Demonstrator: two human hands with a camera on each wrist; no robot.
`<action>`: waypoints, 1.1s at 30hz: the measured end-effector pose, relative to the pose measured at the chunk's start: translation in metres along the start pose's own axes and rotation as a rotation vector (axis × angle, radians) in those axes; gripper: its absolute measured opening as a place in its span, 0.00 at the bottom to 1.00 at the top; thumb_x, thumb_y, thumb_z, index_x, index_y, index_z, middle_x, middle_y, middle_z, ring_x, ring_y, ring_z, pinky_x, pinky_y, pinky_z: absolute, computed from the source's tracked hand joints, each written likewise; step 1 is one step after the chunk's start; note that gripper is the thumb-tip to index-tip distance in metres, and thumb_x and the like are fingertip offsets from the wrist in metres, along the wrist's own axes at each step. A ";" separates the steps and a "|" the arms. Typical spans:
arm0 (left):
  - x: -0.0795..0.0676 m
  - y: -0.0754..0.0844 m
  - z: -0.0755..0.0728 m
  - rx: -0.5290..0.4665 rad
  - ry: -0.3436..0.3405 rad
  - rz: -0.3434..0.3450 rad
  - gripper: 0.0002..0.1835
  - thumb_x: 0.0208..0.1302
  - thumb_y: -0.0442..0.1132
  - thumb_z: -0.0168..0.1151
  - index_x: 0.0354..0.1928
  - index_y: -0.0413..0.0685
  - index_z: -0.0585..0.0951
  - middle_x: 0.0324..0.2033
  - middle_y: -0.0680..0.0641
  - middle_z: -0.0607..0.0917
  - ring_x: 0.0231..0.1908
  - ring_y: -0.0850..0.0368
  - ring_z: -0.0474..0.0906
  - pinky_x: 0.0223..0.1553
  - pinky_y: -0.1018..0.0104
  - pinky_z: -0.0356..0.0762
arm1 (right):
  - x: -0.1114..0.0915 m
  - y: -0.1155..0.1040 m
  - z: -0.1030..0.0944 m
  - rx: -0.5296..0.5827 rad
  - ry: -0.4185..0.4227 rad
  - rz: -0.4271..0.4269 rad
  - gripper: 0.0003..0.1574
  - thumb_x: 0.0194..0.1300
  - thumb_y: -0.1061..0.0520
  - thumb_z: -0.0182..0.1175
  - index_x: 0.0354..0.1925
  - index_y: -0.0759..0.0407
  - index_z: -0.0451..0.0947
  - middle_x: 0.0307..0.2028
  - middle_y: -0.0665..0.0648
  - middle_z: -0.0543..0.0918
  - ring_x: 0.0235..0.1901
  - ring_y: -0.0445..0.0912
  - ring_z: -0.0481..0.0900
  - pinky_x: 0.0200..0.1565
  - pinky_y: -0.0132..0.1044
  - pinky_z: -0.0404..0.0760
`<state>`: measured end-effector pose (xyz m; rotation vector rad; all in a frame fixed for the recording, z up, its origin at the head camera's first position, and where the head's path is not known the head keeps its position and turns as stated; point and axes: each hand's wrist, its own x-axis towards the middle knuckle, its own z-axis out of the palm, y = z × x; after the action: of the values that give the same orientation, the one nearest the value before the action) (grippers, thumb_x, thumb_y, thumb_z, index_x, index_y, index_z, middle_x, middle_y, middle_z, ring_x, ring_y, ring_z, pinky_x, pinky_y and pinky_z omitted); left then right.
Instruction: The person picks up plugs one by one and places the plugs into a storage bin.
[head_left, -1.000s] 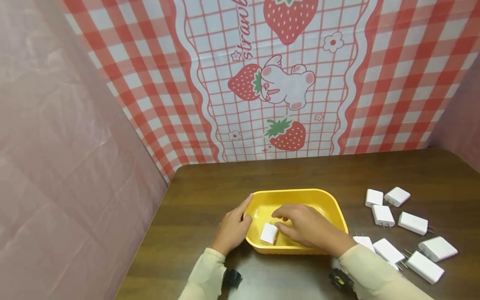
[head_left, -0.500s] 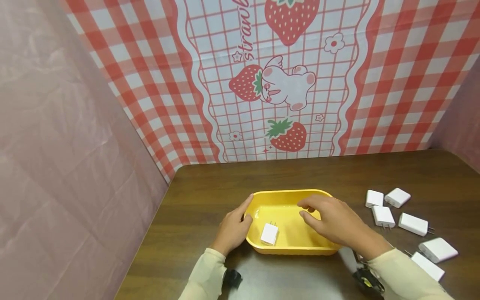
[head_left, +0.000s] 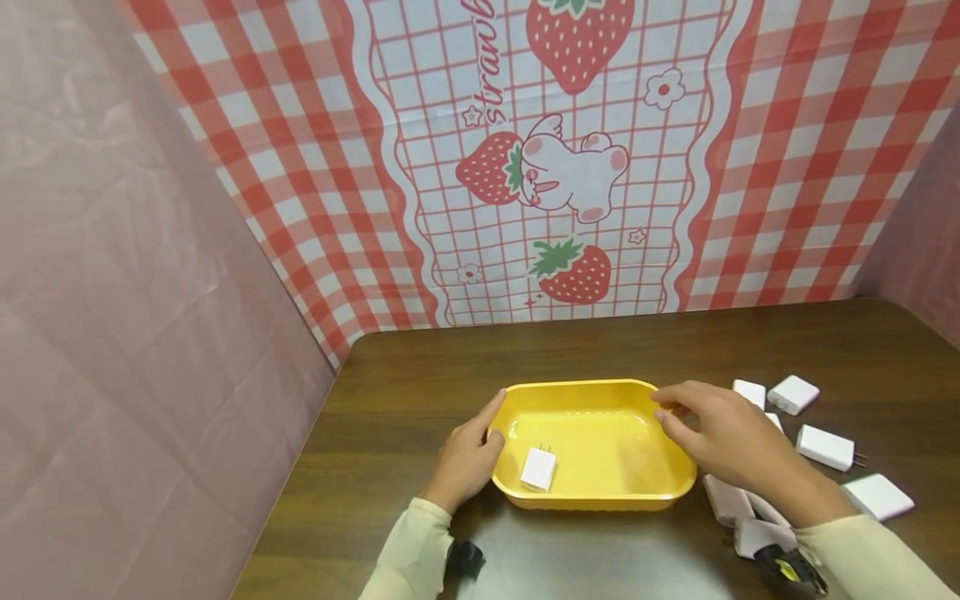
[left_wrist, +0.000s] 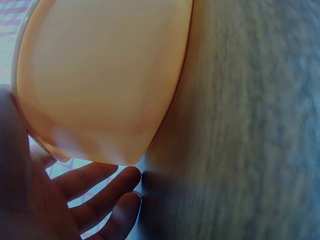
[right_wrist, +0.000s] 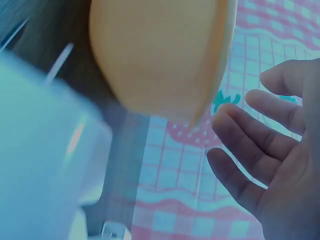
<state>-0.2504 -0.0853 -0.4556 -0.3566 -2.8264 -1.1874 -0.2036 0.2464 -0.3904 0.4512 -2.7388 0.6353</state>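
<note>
A yellow plastic bin (head_left: 592,503) stands on the table with one white plug-in charger (head_left: 538,469) lying at its left end, prongs pointing away. My left hand (head_left: 461,461) rests against the bin's left end, fingers fairly straight along the outside; the left wrist view shows the same hand (left_wrist: 75,205) with its fingers spread beside the wall. My right hand (head_left: 731,437) hovers by the bin's right end, fingers loosely bent and holding nothing. In the right wrist view, there is a gap between that hand (right_wrist: 270,145) and the bin (right_wrist: 155,55).
Several white chargers lie loose on the brown table (head_left: 600,350) right of the bin, among them one with prongs facing right (head_left: 827,447) and one farther back (head_left: 793,394). My right hand and forearm partly cover others. A checked strawberry cloth (head_left: 570,192) hangs behind.
My right hand has drawn back to the right, from above the charger in the bin to beyond the bin's right end. That charger and my left hand have stayed in place.
</note>
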 end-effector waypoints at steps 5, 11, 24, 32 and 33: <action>0.000 -0.001 0.001 -0.005 0.003 0.003 0.31 0.71 0.44 0.50 0.74 0.80 0.64 0.64 0.53 0.77 0.57 0.54 0.76 0.51 0.48 0.73 | -0.007 0.014 -0.006 -0.019 -0.007 0.037 0.17 0.66 0.50 0.66 0.49 0.57 0.85 0.42 0.53 0.86 0.37 0.48 0.83 0.37 0.52 0.81; 0.000 -0.002 0.001 -0.019 0.008 0.005 0.31 0.71 0.44 0.50 0.73 0.80 0.64 0.64 0.53 0.76 0.53 0.55 0.77 0.49 0.50 0.74 | -0.015 0.029 -0.009 -0.054 -0.061 0.080 0.21 0.66 0.48 0.65 0.52 0.58 0.84 0.46 0.57 0.86 0.44 0.55 0.83 0.44 0.59 0.78; -0.001 -0.001 0.002 -0.030 -0.001 0.006 0.31 0.71 0.43 0.50 0.74 0.75 0.65 0.66 0.54 0.75 0.60 0.53 0.74 0.54 0.46 0.72 | -0.036 0.077 -0.019 -0.166 -0.183 0.195 0.28 0.62 0.46 0.67 0.54 0.63 0.82 0.51 0.75 0.79 0.48 0.69 0.78 0.39 0.67 0.75; -0.002 0.001 0.002 -0.038 -0.006 -0.003 0.31 0.71 0.43 0.50 0.74 0.79 0.65 0.66 0.54 0.75 0.61 0.53 0.73 0.55 0.46 0.72 | -0.042 0.097 -0.023 -0.166 -0.221 0.234 0.33 0.60 0.45 0.68 0.55 0.66 0.80 0.53 0.77 0.78 0.48 0.71 0.78 0.36 0.70 0.74; -0.002 0.001 0.002 -0.040 -0.006 -0.003 0.31 0.71 0.43 0.50 0.74 0.80 0.64 0.66 0.54 0.75 0.61 0.53 0.73 0.56 0.45 0.71 | -0.042 0.098 -0.023 -0.168 -0.219 0.237 0.33 0.60 0.44 0.68 0.55 0.66 0.80 0.53 0.77 0.78 0.48 0.70 0.78 0.35 0.70 0.74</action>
<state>-0.2484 -0.0837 -0.4561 -0.3587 -2.8129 -1.2471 -0.1960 0.3508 -0.4218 0.1657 -3.0522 0.4260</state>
